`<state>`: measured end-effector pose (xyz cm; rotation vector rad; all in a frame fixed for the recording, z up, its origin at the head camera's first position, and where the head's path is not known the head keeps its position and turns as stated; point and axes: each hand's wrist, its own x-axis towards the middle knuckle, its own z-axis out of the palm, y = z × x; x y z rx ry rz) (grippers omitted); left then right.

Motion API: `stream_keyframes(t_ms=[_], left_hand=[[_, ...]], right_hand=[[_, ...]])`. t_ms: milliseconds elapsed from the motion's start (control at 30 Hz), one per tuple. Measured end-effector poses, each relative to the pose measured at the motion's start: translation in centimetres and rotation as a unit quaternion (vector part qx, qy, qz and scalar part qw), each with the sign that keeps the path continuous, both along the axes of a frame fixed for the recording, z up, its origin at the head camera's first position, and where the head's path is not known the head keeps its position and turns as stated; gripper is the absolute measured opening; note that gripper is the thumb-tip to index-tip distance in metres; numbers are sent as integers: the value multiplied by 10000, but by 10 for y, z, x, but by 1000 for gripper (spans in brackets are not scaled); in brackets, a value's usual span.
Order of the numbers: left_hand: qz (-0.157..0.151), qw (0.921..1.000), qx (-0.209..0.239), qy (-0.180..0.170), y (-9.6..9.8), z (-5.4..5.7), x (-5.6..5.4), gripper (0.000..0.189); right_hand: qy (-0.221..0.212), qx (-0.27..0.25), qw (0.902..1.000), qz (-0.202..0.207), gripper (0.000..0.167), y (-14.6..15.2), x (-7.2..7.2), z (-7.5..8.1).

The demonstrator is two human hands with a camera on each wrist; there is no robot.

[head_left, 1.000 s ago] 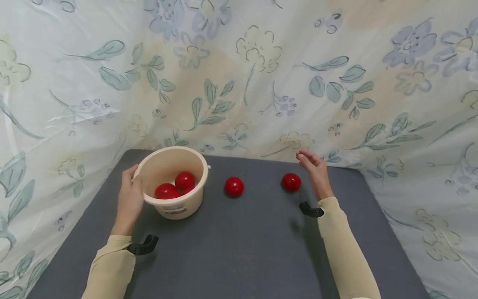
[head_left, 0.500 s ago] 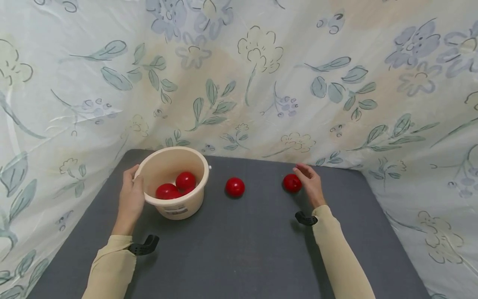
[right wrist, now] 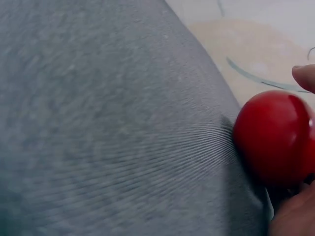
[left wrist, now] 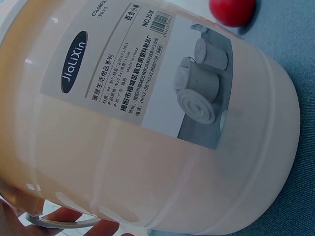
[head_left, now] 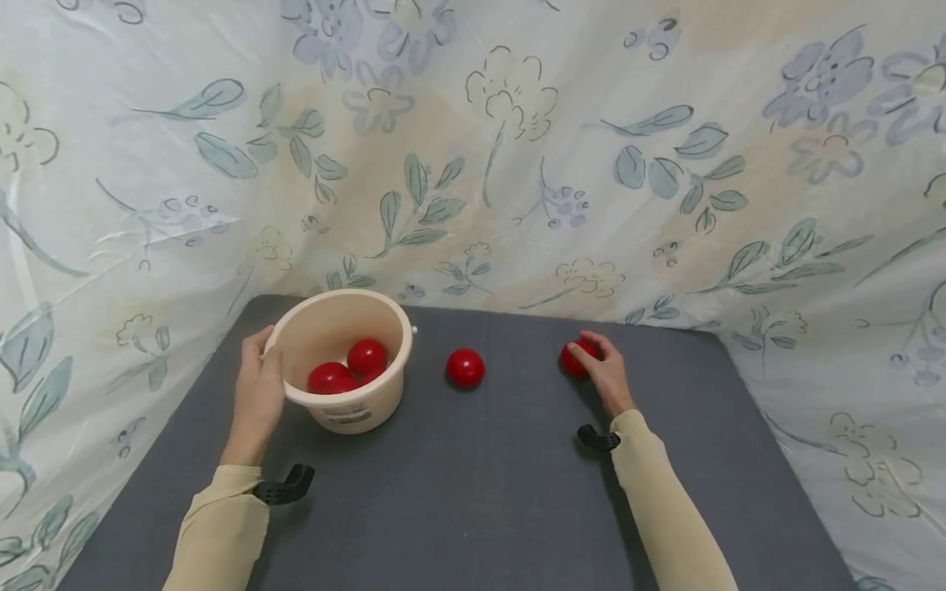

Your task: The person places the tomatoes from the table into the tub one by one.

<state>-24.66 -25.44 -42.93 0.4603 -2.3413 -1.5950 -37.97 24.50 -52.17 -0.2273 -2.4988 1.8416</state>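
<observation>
My left hand (head_left: pixel 259 398) grips the left rim of a cream plastic bucket (head_left: pixel 377 406), which leans slightly towards me. Inside lie several glossy red round things (head_left: pixel 367 358); whether fruit or balls is unclear. In the left wrist view, the fingers (left wrist: pixel 64 215) show by the bucket's handle (left wrist: pixel 64 224). At the right, my right hand (head_left: pixel 608 373) reaches over another red round thing (head_left: pixel 573 361) on the table. In the right wrist view, a fingertip (right wrist: pixel 305 77) and the thumb (right wrist: pixel 298 216) stand on either side of it, with a small gap at the fingertip.
One more red round thing (head_left: pixel 465 368) sits on the dark grey table (head_left: pixel 473 492), between the bucket and my right hand. A flowered cloth (head_left: pixel 443 164) hangs behind the table and along both sides.
My right hand has come down and to the left, from above and beside the right-hand red round thing to around it. The left hand and the bucket have stayed in place.
</observation>
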Motion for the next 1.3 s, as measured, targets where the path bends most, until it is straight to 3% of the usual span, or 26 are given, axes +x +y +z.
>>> stream_keyframes(t_ms=[200,600,933,1067,1300], left_hand=[[-11,10000,17,22,0,0,-1,57],[10,10000,53,-35,0,1,-1,57],[-6,10000,14,-96,0,0,-1,57],[-6,10000,-9,-37,0,0,-1,57],[32,10000,-2,-29,-1,0,-1,58]], right_hand=[[-119,51,9999,83,68,0,1,-5],[-212,637,9968,435,72,-1,0,-6],[-74,501,9986,146,70,1,13,-11],[-86,209,9997,-44,72,0,14,-2],[89,-244,9993,-252,70,-9,10,34]])
